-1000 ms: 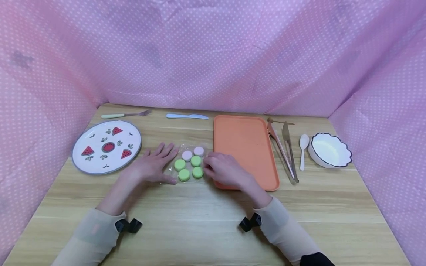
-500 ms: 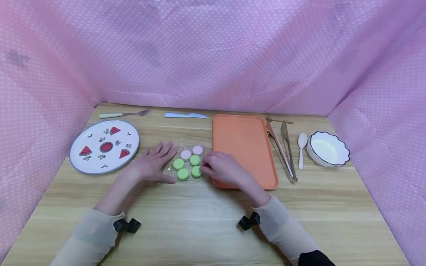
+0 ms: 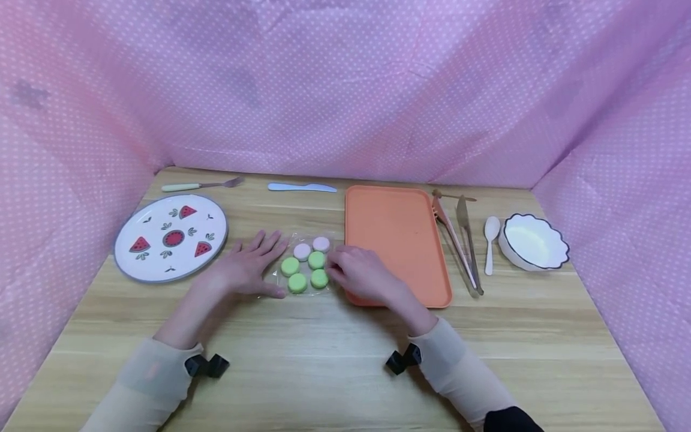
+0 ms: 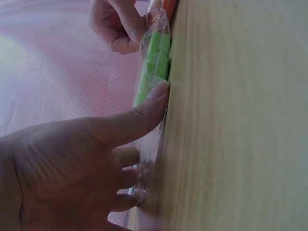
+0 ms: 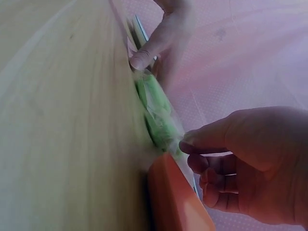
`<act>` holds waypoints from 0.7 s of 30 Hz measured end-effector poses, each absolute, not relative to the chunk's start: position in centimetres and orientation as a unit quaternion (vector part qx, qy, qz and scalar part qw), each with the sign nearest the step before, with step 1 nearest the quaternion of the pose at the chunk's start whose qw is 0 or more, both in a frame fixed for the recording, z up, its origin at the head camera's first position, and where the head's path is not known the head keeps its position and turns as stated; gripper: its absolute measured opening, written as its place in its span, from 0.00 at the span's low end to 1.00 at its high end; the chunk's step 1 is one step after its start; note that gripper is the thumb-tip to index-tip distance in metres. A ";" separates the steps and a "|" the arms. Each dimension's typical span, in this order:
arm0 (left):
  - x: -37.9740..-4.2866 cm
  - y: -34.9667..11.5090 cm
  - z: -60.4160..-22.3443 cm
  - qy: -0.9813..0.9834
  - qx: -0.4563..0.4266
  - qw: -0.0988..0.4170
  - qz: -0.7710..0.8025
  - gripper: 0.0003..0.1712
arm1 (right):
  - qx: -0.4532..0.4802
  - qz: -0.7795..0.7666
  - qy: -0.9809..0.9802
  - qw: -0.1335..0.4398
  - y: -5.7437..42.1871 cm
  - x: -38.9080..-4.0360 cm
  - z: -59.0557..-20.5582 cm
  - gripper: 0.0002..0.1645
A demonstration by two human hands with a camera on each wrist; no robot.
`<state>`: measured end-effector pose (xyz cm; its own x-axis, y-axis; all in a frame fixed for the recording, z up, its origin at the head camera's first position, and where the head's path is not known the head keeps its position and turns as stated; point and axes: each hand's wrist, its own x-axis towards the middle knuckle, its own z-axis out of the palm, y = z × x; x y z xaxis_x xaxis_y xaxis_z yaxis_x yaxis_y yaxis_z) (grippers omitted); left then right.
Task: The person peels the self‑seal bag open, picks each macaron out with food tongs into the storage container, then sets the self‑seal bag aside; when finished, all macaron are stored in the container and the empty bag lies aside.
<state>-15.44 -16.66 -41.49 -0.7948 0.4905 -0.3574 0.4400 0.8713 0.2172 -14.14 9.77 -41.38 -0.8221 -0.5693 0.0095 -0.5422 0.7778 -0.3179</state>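
Observation:
A clear plastic bag (image 3: 306, 271) lies on the wooden table between both hands. Inside it are several round green macarons (image 3: 297, 283) and two pale pink macarons (image 3: 321, 244). My left hand (image 3: 245, 267) rests on the bag's left side with fingers spread; in the left wrist view its thumb (image 4: 144, 113) presses the film beside the green pieces. At the bag's right edge, my right hand (image 3: 361, 275) has its fingers curled, with thumb and index finger (image 5: 204, 139) pinching the film. That hand is over the left rim of an orange tray (image 3: 399, 240), and its grip is partly hidden in the head view.
An oval watermelon-patterned plate (image 3: 153, 261) is at left, with a fork (image 3: 200, 186) behind it. A blue knife (image 3: 302, 188) lies at the back. Right of the tray are tongs (image 3: 459, 252), a honey dipper (image 3: 456, 197), a white spoon (image 3: 490, 243) and a scalloped bowl (image 3: 531, 243).
The right fingers have shifted slightly at the bag's edge; they partly covered the lower right green macaron half a second ago. The left hand stays in place.

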 end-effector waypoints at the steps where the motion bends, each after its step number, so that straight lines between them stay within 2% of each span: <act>1: -15.5 -16.7 -41.5 0.945 0.246 0.205 0.061 0.63 | -0.295 -0.157 0.942 0.044 9.9 -14.2 -41.3 0.10; 14: -15.3 -16.6 -41.4 0.946 0.245 0.202 0.070 0.62 | -0.291 -0.169 0.938 0.078 10.3 -14.5 -40.9 0.08; 21: -15.3 -16.7 -41.4 0.946 0.249 0.198 0.067 0.62 | -0.290 -0.168 0.940 0.066 9.7 -15.0 -40.8 0.12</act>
